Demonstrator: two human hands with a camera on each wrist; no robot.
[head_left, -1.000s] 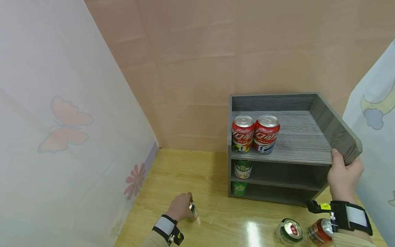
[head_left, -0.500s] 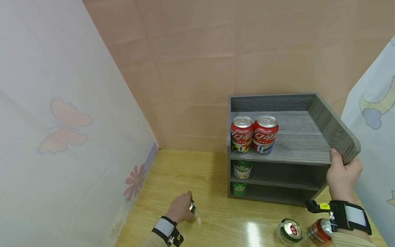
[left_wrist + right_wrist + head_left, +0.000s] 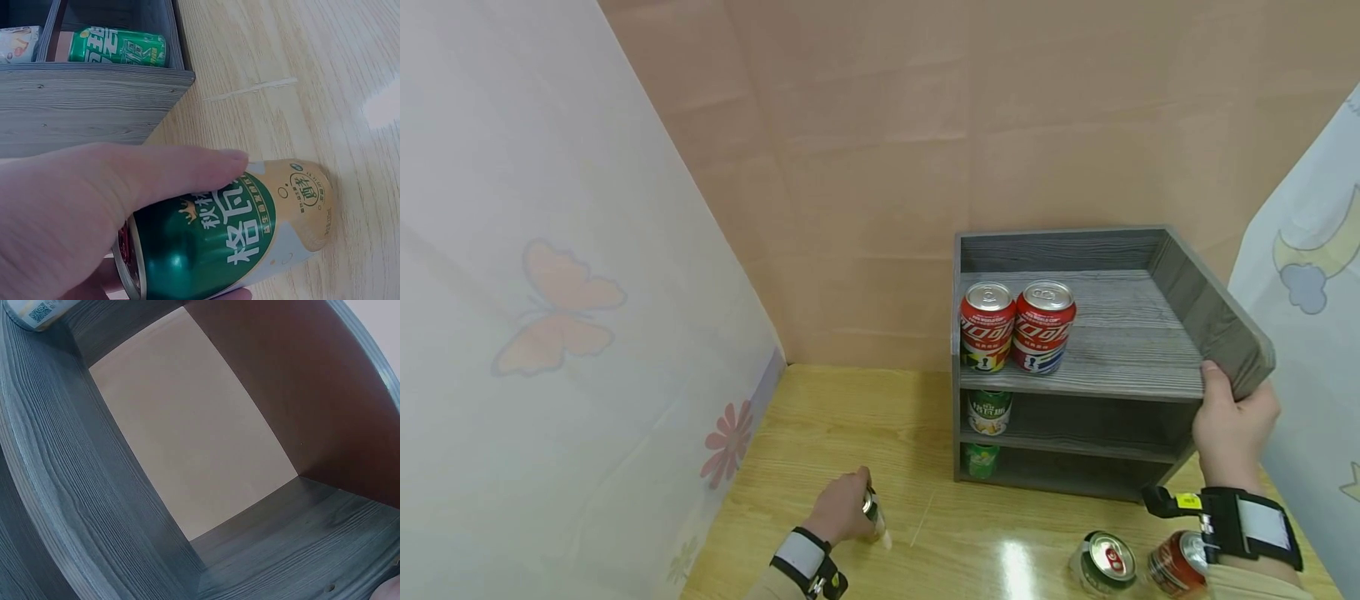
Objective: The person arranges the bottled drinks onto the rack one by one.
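Gripping green-and-tan can [image 3: 250, 234] on surface [image 3: 850, 417], left hand [image 3: 838, 508] lower centre; right hand [image 3: 1232, 429] clasps grey shelf unit [image 3: 1120, 333] corner, right of frame.

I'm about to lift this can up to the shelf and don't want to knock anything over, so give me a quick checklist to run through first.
1. Grip on the can: the left hand wraps the green and gold can on the table. Ok.
2. Shelf unit steadied: the right hand grips the right front corner of the shelf unit. Ok.
3. Free room on the top shelf: bare board lies right of the two red cans. Ok.
4. Room on the lower shelves: one green can in the middle, another at the bottom; the rest is shadowed. Cannot tell.
5. Loose cans on the table by the right wrist: close to the arm. Not ok.
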